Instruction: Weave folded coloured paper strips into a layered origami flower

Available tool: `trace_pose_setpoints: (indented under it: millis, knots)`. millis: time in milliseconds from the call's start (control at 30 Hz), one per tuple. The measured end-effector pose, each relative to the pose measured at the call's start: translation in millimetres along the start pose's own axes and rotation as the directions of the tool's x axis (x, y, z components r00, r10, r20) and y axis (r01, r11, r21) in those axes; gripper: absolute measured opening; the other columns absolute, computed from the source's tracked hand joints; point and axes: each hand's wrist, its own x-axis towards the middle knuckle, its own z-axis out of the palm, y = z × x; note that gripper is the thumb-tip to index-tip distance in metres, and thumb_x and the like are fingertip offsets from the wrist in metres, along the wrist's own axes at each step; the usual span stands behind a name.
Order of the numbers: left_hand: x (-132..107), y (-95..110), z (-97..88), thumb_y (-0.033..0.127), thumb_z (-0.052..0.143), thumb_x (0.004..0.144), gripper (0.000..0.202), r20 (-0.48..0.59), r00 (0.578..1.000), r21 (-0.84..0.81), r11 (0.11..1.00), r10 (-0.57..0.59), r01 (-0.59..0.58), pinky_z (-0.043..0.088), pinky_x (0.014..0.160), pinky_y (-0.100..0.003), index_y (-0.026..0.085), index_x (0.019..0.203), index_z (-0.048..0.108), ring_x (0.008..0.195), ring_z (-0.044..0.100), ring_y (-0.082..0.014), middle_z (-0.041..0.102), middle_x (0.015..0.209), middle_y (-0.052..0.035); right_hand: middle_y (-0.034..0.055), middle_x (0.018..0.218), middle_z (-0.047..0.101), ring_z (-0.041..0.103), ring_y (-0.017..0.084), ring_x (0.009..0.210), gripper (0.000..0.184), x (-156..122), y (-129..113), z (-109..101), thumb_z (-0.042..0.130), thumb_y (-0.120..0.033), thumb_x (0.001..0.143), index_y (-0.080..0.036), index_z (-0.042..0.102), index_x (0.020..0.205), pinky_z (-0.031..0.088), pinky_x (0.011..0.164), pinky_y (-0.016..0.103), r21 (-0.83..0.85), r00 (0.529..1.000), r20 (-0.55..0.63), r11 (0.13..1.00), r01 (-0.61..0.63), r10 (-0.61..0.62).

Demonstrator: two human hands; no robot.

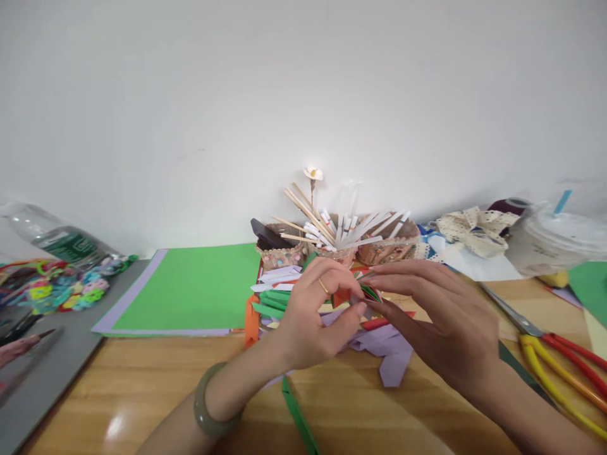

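Fingers [332,268] of both hands around folded paper piece [367,292]

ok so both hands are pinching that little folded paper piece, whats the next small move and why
Probably press the folds tighter together. The left hand and right hand meet at the small red and green folded paper piece, gripped only at its edges by the fingertips, and its layers look fanned apart. It is held above the loose paper strips on the wooden table, so a firmer pinch seems the safest step.

Glossy wooden tabletop [142,392], matt green paper sheet [190,287], smooth jade-like bangle [208,411], metal-bladed scissors [531,332] with shiny plastic handles, cream lace ribbon [474,230].
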Motion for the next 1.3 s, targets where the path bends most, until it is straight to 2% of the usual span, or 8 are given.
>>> trace_pose_setpoints:
  millis: [133,233,367,467,700,867,1167,1300]
  knots:
    - [2,0,-8.4,0.014,0.057,0.074,0.004,0.164,0.967,-0.176,0.959,-0.196,0.224,0.039,0.072,-0.027,0.017,0.075,0.054,0.076,0.048,-0.0128,0.053,0.077,-0.0011,0.0060,0.079,0.069,0.063,0.020,0.080,0.008,2,-1,0,0.065,-0.018,0.075,-0.020,0.057,0.076,0.050,0.070,0.034,0.145,0.997,0.070,0.989,-0.043,0.033]
    - [2,-4,-12.3,0.022,0.058,0.075,0.007,0.339,0.859,-0.349,0.797,-0.383,0.493,0.037,0.064,-0.024,0.016,0.078,0.055,0.073,0.047,-0.0114,0.052,0.078,-0.0009,0.0028,0.070,0.064,0.060,0.016,0.068,0.017,2,-4,-3,0.066,-0.025,0.074,-0.020,0.052,0.067,0.047,0.060,0.027,0.275,0.977,0.167,0.945,-0.175,0.133]
    - [2,-12,-12.6,0.033,0.063,0.071,0.021,0.540,0.687,-0.466,0.507,-0.486,0.725,0.030,0.051,-0.021,0.016,0.079,0.055,0.055,0.040,-0.0064,0.050,0.068,0.0020,-0.0034,0.059,0.057,0.053,0.011,0.054,0.022,3,-7,-7,0.067,-0.030,0.072,-0.019,0.051,0.061,0.040,0.050,0.021,0.330,0.834,0.420,0.796,-0.507,0.357]
    - [2,-15,-10.6,0.032,0.070,0.065,0.025,0.573,0.642,-0.459,0.449,-0.509,0.766,0.026,0.046,-0.019,0.015,0.075,0.055,0.048,0.035,-0.0034,0.049,0.063,0.0037,-0.0035,0.055,0.055,0.050,0.011,0.053,0.026,5,-6,-8,0.068,-0.033,0.068,-0.019,0.051,0.055,0.037,0.049,0.021,0.362,0.753,0.483,0.682,-0.636,0.446]
    - [3,-13,-5.2,0.026,0.074,0.060,0.023,0.472,0.696,-0.602,0.379,-0.541,0.702,0.039,0.055,-0.019,0.013,0.068,0.057,0.056,0.050,-0.0057,0.056,0.064,0.0021,-0.0029,0.061,0.054,0.049,0.010,0.057,0.019,5,3,-6,0.068,-0.032,0.069,-0.018,0.056,0.065,0.038,0.051,0.020,0.532,0.608,0.666,0.295,-0.794,0.433]
    - [1,-16,-5.6,0.025,0.078,0.055,0.027,0.469,0.678,-0.581,0.380,-0.566,0.720,0.040,0.052,-0.018,0.013,0.071,0.059,0.055,0.053,-0.0061,0.059,0.066,0.0018,-0.0015,0.066,0.058,0.053,0.010,0.061,0.017,3,4,-6,0.070,-0.028,0.068,-0.017,0.058,0.069,0.041,0.055,0.021,0.532,0.533,0.742,0.127,-0.837,0.406]
    - [-2,-17,-4.9,0.022,0.079,0.053,0.027,0.469,0.668,-0.560,0.391,-0.578,0.730,0.039,0.047,-0.016,0.012,0.072,0.062,0.052,0.053,-0.0051,0.062,0.065,0.0013,0.0005,0.067,0.060,0.056,0.012,0.061,0.018,4,6,-8,0.070,-0.029,0.067,-0.017,0.058,0.071,0.045,0.057,0.024,0.496,0.516,0.771,0.156,-0.854,0.373]
    - [-1,-16,-4.3,0.019,0.077,0.055,0.025,0.470,0.673,-0.565,0.391,-0.571,0.726,0.041,0.049,-0.016,0.012,0.073,0.062,0.054,0.055,-0.0056,0.062,0.065,0.0014,0.0003,0.066,0.059,0.054,0.011,0.061,0.015,6,5,-9,0.067,-0.026,0.068,-0.016,0.056,0.068,0.043,0.055,0.022,0.497,0.570,0.724,0.279,-0.821,0.388]
